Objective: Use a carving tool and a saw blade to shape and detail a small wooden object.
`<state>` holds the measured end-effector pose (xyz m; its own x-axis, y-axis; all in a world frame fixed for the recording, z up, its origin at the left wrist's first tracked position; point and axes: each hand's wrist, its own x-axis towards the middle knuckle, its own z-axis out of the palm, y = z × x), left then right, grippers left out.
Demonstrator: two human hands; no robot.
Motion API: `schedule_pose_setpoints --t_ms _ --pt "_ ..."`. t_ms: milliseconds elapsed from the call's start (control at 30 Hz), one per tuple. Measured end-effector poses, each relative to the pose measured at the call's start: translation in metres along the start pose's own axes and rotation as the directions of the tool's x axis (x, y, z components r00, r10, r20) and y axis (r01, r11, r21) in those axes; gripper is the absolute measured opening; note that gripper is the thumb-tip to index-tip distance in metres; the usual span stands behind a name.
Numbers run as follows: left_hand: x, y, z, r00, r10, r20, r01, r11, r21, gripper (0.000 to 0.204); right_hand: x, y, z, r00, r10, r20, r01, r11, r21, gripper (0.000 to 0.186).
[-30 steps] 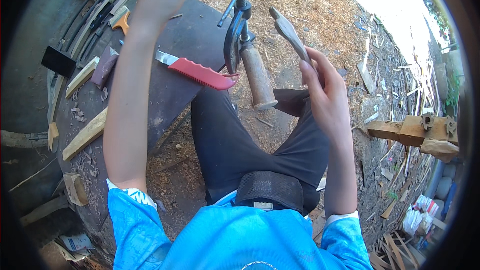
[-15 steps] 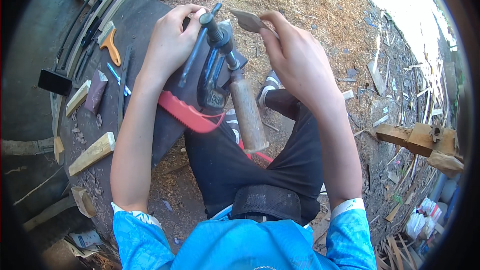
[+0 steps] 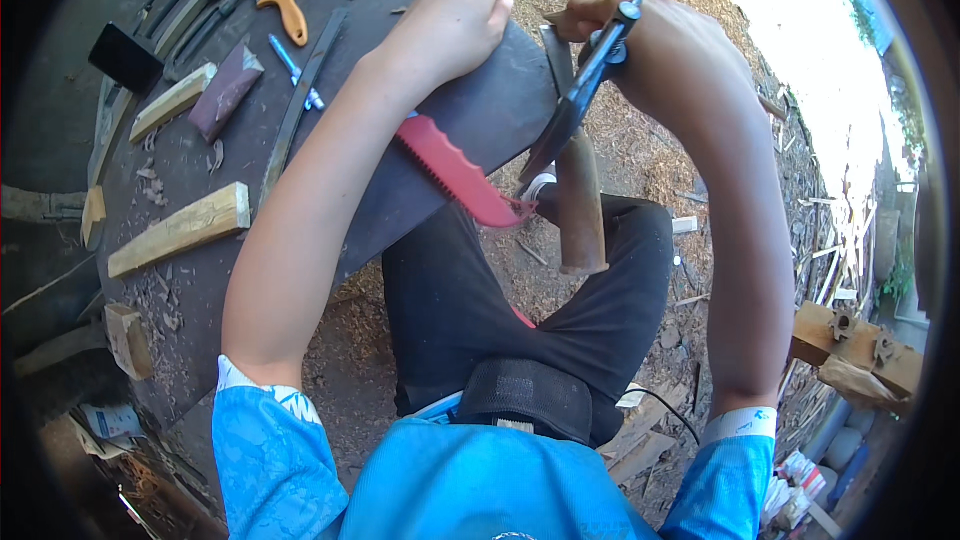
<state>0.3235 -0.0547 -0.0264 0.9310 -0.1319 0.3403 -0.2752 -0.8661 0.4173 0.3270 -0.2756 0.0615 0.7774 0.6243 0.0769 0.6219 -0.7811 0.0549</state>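
Note:
At the table's far right corner a dark metal screw clamp (image 3: 572, 108) stands tilted, with a worn brownish cylinder (image 3: 580, 205) hanging below it. My left hand (image 3: 455, 25) is over the far table edge, its fingers curled together; whatever they hold is hidden. Just beyond the clamp's screw, my right hand (image 3: 665, 40) is bent with its fingers closed. The clamp partly covers those fingers, and what they grip cannot be made out. Below my left wrist, a red curved tool with a toothed edge (image 3: 465, 172) sticks out past the table's near edge.
On the dark tabletop (image 3: 365, 225) lie a scraper with an orange handle (image 3: 290, 15), a blue pen (image 3: 290, 65), a long flat metal strip (image 3: 300, 105), a sandpaper-like wrapped block (image 3: 225, 92), wood pieces (image 3: 180, 230) and a phone-like black slab (image 3: 125, 58). Wood shavings cover the ground.
My view has shifted, so table and clamp sit differently in it. My right hand has gone behind the clamp's screw, and the flat wooden piece it held no longer shows clearly. My left hand is farther from the clamp.

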Motion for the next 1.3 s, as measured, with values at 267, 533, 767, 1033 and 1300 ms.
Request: schedule_pose_setpoints --t_ms 267,533,767,1033,1300 --pt "0.003 -0.001 0.007 0.998 -0.06 0.03 0.061 0.998 -0.023 0.036 -0.031 -0.02 -0.025 0.983 0.106 0.15 -0.104 0.994 -0.027 0.027" --pt "0.01 0.0 0.006 0.995 -0.092 0.046 0.09 0.995 0.045 0.035 -0.1 -0.014 -0.038 0.959 0.269 0.092 -0.279 0.951 0.135 0.036" --pt "0.008 0.0 0.013 0.996 -0.072 0.045 0.073 0.997 -0.015 0.031 -0.021 0.005 0.01 0.984 0.16 0.083 -0.164 0.986 0.039 0.035" --pt "0.005 0.008 0.004 0.995 -0.073 0.062 0.072 0.997 0.03 0.029 -0.005 -0.005 0.0 0.993 -0.003 0.117 -0.019 0.982 0.188 0.039" --pt "0.014 0.001 0.003 0.997 -0.052 0.054 0.051 0.998 0.028 0.029 -0.105 -0.027 -0.051 0.949 0.21 0.234 -0.229 0.972 0.057 0.035"
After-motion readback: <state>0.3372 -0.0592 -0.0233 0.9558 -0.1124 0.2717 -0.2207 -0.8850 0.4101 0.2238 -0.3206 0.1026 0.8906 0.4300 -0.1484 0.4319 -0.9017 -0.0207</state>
